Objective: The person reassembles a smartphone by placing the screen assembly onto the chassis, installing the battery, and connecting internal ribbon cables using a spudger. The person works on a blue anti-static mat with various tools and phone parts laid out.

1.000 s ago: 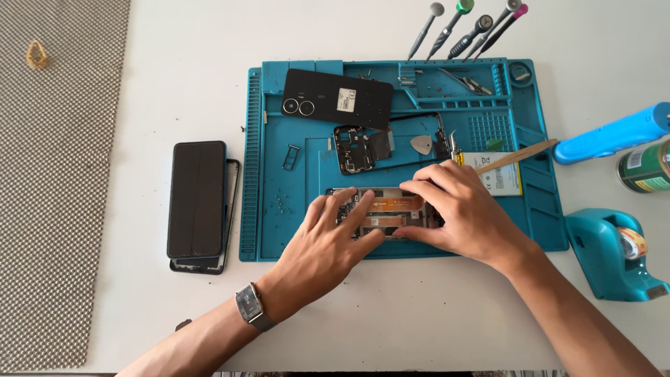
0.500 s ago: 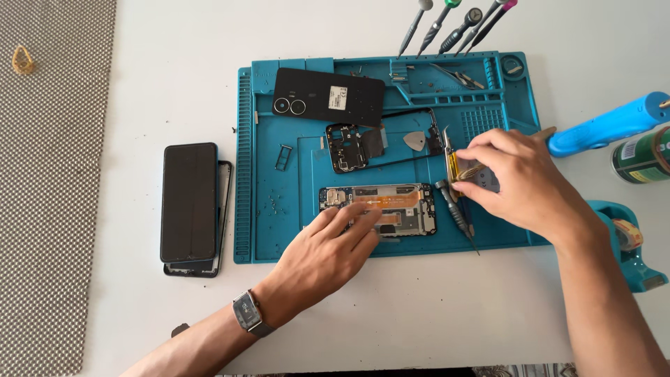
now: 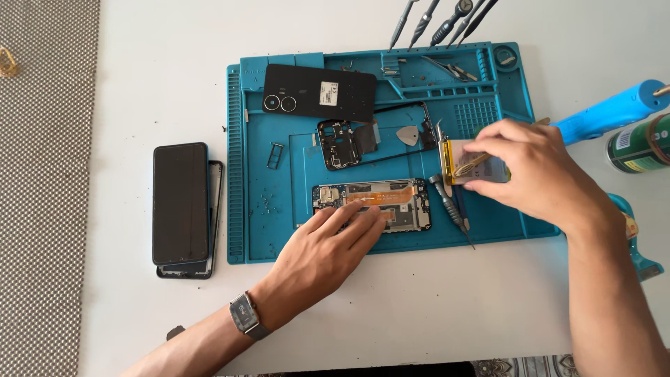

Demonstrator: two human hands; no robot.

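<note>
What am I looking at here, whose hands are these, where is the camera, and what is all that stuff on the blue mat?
This is one view from a camera worn on a person's head, looking down at their own two bare hands over a white table. There is no machine.

A blue repair mat lies on the table. On it sits an opened phone body with its circuit parts and an orange ribbon showing. The left hand, with a wristwatch on its wrist, presses its fingertips on that phone body. The right hand holds a flat, yellow-edged battery over the right side of the mat.

Also on the mat: a black back cover with two camera rings, a small inner frame piece, a grey pick and a screwdriver. Left of the mat lies a dark phone screen; more screwdrivers lie at the top.
</note>
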